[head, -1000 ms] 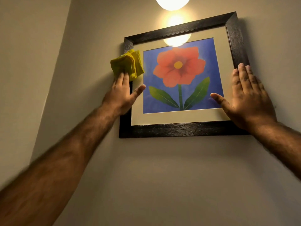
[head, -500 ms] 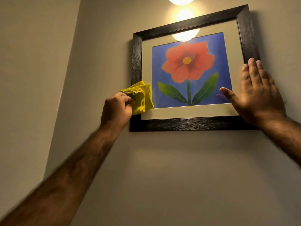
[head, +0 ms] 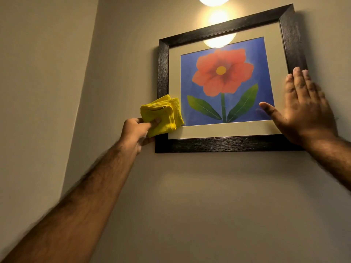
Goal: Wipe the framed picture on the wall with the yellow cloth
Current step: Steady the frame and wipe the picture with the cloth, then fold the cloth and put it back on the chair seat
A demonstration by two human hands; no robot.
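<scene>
The framed picture (head: 224, 144) hangs on the wall above me: a dark wooden frame, a cream mat, a red flower on blue. My left hand (head: 135, 133) grips the folded yellow cloth (head: 162, 115), which lies against the lower left of the frame and mat. My right hand (head: 305, 111) is flat and open on the frame's lower right corner, fingers pointing up, thumb resting on the glass. The cloth hides part of the frame's left side.
A lit lamp (head: 213, 0) glows above the picture, and its reflection (head: 219, 40) shines on the glass at the top. A wall corner (head: 83, 88) runs down at the left. Bare beige wall lies below the frame.
My left hand slid the cloth down the frame's left side from the upper corner to the lower left and closed around it. My right hand stayed pressed on the right side.
</scene>
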